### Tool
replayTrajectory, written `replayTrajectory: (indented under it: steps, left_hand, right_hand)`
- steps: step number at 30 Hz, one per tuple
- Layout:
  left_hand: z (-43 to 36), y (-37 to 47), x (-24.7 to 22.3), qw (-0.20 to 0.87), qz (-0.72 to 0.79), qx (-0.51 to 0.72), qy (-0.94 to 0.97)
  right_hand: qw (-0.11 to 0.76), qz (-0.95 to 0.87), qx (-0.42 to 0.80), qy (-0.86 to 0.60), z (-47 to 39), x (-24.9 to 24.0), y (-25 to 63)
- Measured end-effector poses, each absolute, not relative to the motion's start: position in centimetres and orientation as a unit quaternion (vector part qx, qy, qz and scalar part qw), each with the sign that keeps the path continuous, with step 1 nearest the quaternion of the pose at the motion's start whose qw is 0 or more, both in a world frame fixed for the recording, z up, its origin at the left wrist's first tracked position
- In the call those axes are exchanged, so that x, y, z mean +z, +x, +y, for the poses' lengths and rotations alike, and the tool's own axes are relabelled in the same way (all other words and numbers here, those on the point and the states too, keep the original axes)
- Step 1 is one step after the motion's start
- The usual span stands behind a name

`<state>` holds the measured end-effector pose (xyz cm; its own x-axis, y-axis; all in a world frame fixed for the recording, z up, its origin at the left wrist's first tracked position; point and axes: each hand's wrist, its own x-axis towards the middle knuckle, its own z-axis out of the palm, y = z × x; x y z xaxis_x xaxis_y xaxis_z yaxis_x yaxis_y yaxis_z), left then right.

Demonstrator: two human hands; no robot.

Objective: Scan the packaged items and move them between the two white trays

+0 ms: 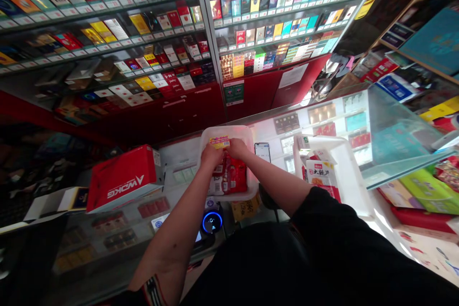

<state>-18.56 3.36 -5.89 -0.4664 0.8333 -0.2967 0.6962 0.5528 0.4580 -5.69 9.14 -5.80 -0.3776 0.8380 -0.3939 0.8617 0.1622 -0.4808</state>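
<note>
Yellow-and-pink packet (220,142) lies between left fingers (208,151) and right fingers (235,145), both closed on its ends; red packets (236,175) lie wearer-side of them, inside plastic bin (253,187)

Two hands (212,155), two tubs (234,131)

1. The left fingers (211,151) and right fingers (234,144) hold a small yellow-and-pink packet (220,141) at a translucent tub (226,130).
2. Red packets (236,173) lie inside that tub.
3. On the desk (267,129), a phone (263,151) lies just beside the tub, between it and a white bin (353,177).
</note>
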Motion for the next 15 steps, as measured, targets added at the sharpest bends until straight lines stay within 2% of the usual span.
replayTrajectory:
  steps: [7,11,15]
  left_hand:
    - [3.6,-18.3,-5.3,0.232,0.859,0.136,0.435]
    - [3.1,-18.5,-5.4,0.2,0.859,0.187,0.433]
    - [2.6,-18.6,-5.1,0.218,0.844,0.259,0.416]
  right_hand:
    - [0.008,0.741,-0.325,0.587,10.4,-6.5,-5.7]
    - [-0.013,0.725,-0.325,0.608,10.2,-6.3,-4.7]
    - [-0.027,0.712,-0.337,0.616,9.2,-5.4,-3.7]
